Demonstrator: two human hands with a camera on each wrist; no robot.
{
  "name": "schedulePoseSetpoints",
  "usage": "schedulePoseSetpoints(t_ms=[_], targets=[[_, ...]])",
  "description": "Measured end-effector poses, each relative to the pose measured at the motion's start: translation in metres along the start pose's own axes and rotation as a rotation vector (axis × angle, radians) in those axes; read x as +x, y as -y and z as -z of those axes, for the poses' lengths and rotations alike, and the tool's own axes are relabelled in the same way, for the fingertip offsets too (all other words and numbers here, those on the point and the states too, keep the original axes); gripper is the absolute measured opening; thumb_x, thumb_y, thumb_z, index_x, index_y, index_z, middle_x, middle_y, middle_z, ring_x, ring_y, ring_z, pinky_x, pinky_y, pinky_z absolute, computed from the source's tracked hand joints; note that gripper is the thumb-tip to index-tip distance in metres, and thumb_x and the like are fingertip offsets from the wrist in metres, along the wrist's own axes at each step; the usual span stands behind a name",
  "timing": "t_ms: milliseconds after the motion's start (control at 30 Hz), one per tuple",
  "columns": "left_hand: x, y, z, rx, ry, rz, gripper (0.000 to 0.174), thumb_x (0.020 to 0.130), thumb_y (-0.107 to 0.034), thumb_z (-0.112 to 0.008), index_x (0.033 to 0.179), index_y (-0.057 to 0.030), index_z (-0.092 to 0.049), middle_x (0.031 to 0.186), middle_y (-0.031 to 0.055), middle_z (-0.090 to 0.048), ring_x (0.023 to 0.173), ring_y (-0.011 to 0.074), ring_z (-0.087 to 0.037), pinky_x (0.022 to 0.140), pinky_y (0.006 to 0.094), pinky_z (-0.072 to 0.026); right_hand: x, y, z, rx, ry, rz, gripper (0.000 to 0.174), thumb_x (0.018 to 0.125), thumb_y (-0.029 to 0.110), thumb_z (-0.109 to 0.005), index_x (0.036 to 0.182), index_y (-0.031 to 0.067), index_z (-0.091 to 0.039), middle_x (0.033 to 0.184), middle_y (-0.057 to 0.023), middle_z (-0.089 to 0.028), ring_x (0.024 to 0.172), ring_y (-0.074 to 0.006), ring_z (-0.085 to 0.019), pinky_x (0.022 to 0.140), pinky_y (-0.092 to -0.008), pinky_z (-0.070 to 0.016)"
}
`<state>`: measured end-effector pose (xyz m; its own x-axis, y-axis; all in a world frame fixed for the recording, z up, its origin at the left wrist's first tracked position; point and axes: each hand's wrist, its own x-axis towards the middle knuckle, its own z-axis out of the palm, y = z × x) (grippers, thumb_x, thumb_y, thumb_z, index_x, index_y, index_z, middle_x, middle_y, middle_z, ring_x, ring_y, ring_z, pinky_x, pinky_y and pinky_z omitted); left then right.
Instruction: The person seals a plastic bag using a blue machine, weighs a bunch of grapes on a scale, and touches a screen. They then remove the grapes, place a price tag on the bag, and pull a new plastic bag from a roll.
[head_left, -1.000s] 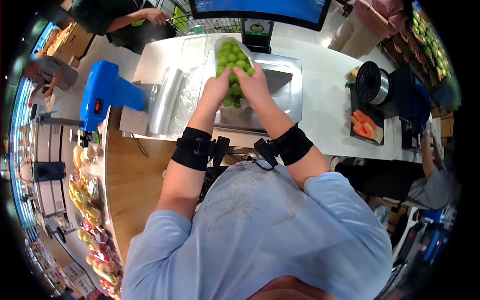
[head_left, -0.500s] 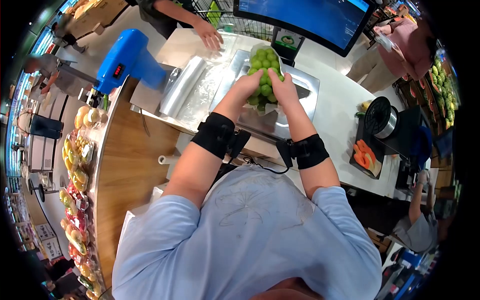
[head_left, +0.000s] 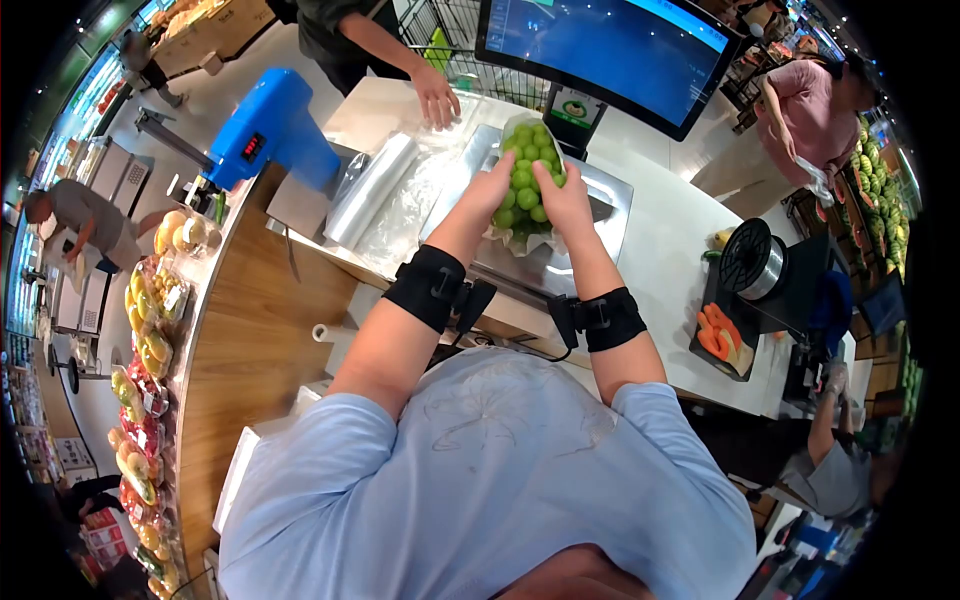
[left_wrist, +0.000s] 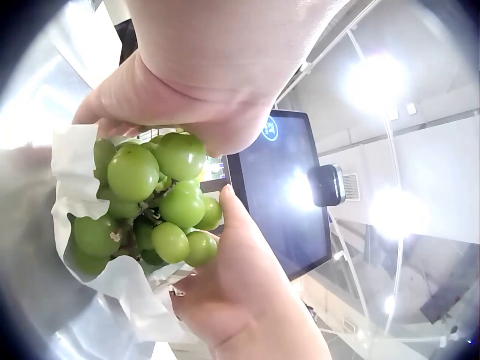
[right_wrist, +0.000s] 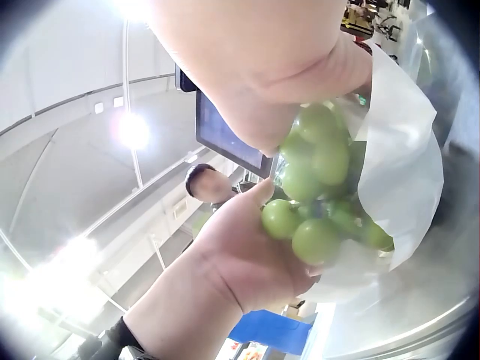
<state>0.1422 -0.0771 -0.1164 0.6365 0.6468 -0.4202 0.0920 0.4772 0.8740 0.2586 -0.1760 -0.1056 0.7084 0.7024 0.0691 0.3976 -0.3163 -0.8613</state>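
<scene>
A bunch of green grapes (head_left: 525, 185), partly wrapped in white paper (left_wrist: 75, 169), is held between both hands over the metal scale plate (head_left: 607, 240). My left hand (head_left: 487, 192) grips its left side, with the thumb along the front of the bunch. From the other side my right hand (head_left: 567, 203) holds it, thumb over the grapes. In the right wrist view the paper (right_wrist: 401, 161) curls out around the lower end of the bunch. The fingers behind the wrapping are mostly hidden.
A monitor (head_left: 610, 60) stands behind the scale. To the left are a roll of clear bags (head_left: 372, 190) and a blue device (head_left: 270, 130). Another person's hand (head_left: 436, 97) is at the counter's far edge. Rightward lie a black spool (head_left: 750, 258) and a tray with orange gloves (head_left: 722, 335).
The head view has shifted, so the grapes appear farther right. My thumbs, close together before, are now spread apart on the bunch. The other person's hand has come over the counter.
</scene>
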Motion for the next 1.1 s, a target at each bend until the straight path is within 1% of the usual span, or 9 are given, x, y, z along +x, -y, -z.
schedulePoseSetpoints(t_ms=[167, 433, 633, 667, 767, 800, 833, 900, 1100], targets=[[-0.006, 0.002, 0.001, 0.044, -0.011, 0.007, 0.064, 0.095, -0.050, -0.040, 0.130, 0.0038, -0.044, 0.124, 0.0167, -0.055, 0.106, 0.0241, -0.059, 0.089, 0.0329, -0.0478, 0.000, -0.002, -0.001, 0.040, 0.005, 0.007, 0.082, 0.079, 0.054, -0.063, 0.131, -0.0047, -0.041, 0.128, -0.0300, -0.045, 0.119, -0.0407, -0.046, 0.100, -0.0406, -0.0380], [-0.047, -0.030, -0.003, 0.195, -0.087, 0.092, 0.076, 0.089, -0.063, -0.037, 0.141, -0.0074, -0.034, 0.145, 0.0146, -0.034, 0.133, 0.0314, -0.030, 0.102, 0.0559, -0.0252, -0.003, 0.004, 0.011, 0.059, -0.039, 0.011, 0.080, 0.079, 0.052, -0.064, 0.130, -0.0060, -0.042, 0.129, -0.0291, -0.045, 0.120, -0.0392, -0.045, 0.100, -0.0395, -0.0375], [-0.044, -0.041, 0.008, 0.223, -0.222, 0.059, 0.077, 0.088, -0.063, -0.040, 0.143, -0.0099, -0.029, 0.145, 0.0148, -0.032, 0.128, 0.0323, -0.036, 0.098, 0.0526, -0.0309, -0.003, 0.007, 0.018, 0.051, -0.063, 0.040, 0.078, 0.080, 0.052, -0.063, 0.130, -0.0050, -0.043, 0.130, -0.0288, -0.044, 0.122, -0.0385, -0.045, 0.101, -0.0392, -0.0367], [-0.028, -0.037, 0.025, 0.271, -0.201, -0.026, 0.073, 0.089, -0.058, -0.043, 0.144, -0.0125, -0.028, 0.142, 0.0152, -0.035, 0.125, 0.0314, -0.039, 0.097, 0.0510, -0.0328, -0.001, 0.007, 0.020, 0.059, -0.070, 0.048, 0.077, 0.080, 0.051, -0.063, 0.130, -0.0042, -0.043, 0.131, -0.0282, -0.044, 0.122, -0.0380, -0.045, 0.101, -0.0390, -0.0366], [-0.019, -0.055, 0.046, 0.322, -0.214, -0.010, 0.060, 0.092, -0.036, -0.046, 0.144, -0.0141, -0.026, 0.104, 0.0125, -0.063, 0.089, 0.0213, -0.061, 0.074, 0.0383, -0.0440, -0.003, 0.005, 0.026, 0.089, -0.083, 0.074, 0.074, 0.082, 0.050, -0.062, 0.130, -0.0024, -0.044, 0.131, -0.0263, -0.045, 0.122, -0.0369, -0.045, 0.101, -0.0388, -0.0365], [-0.012, -0.056, 0.054, 0.330, -0.237, -0.020, 0.057, 0.092, -0.026, -0.047, 0.144, -0.0130, -0.027, 0.079, 0.0076, -0.064, 0.067, 0.0163, -0.061, 0.061, 0.0319, -0.0429, -0.003, 0.002, 0.028, 0.090, -0.076, 0.064, 0.071, 0.083, 0.049, -0.061, 0.130, -0.0012, -0.045, 0.131, -0.0250, -0.046, 0.122, -0.0361, -0.045, 0.101, -0.0383, -0.0365], [-0.008, -0.055, 0.060, 0.372, -0.261, -0.072, 0.054, 0.090, -0.021, -0.050, 0.141, -0.0111, -0.034, 0.071, 0.0068, -0.061, 0.059, 0.0156, -0.058, 0.052, 0.0303, -0.0420, -0.005, 0.000, 0.031, 0.083, -0.087, 0.074, 0.070, 0.083, 0.048, -0.061, 0.130, -0.0015, -0.045, 0.131, -0.0256, -0.046, 0.122, -0.0361, -0.045, 0.101, -0.0380, -0.0365], [0.015, -0.042, 0.083, 0.576, -0.248, -0.139, 0.056, 0.083, -0.015, -0.050, 0.137, -0.0078, -0.041, 0.069, 0.0126, -0.064, 0.053, 0.0190, -0.058, 0.045, 0.0334, -0.0422, -0.003, -0.011, 0.032, 0.107, -0.092, 0.036, 0.068, 0.083, 0.046, -0.063, 0.130, -0.0006, -0.045, 0.132, -0.0248, -0.046, 0.122, -0.0349, -0.046, 0.100, -0.0387, -0.0368], [0.003, -0.040, 0.083, 0.566, -0.304, -0.124, 0.053, 0.079, -0.012, -0.051, 0.132, -0.0070, -0.049, 0.067, 0.0125, -0.061, 0.048, 0.0202, -0.053, 0.042, 0.0343, -0.0403, 0.000, -0.009, 0.034, 0.179, -0.059, -0.044, 0.066, 0.085, 0.042, -0.063, 0.132, 0.0012, -0.043, 0.132, -0.0219, -0.047, 0.119, -0.0336, -0.048, 0.097, -0.0396, -0.0396]])
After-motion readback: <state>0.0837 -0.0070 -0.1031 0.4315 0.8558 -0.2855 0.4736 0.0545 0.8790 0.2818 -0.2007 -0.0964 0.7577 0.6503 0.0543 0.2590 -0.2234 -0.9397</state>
